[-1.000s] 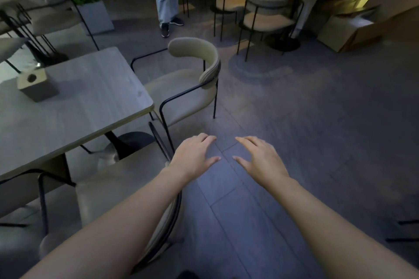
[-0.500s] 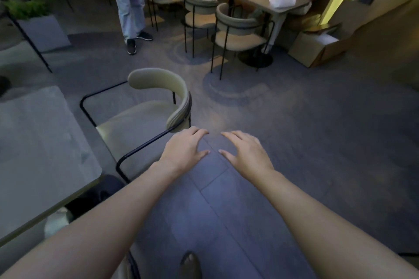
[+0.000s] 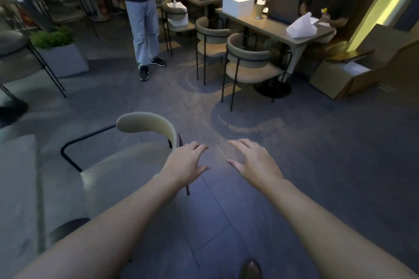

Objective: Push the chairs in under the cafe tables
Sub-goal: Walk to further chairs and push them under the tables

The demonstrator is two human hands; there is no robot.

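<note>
A beige chair [image 3: 127, 163] with a curved backrest and black metal frame stands beside the grey cafe table [image 3: 18, 188] at the left edge, its seat partly out from the table. My left hand [image 3: 187, 164] hovers with fingers spread just right of the backrest's near end; I cannot tell whether it touches. My right hand [image 3: 254, 163] is held out over the bare floor, fingers apart, holding nothing.
A person in light jeans [image 3: 145, 29] stands ahead. A far table [image 3: 272, 25] has two chairs [image 3: 247, 63] beside it, a seated person [image 3: 331, 0] behind. Cardboard box [image 3: 340, 79] at right, planter [image 3: 61, 56] at left. Open floor lies ahead and right.
The view has swung forward and right; the near table slid off to the left. Both hands have closed in on the second chair's backrest, the left now at its near end.
</note>
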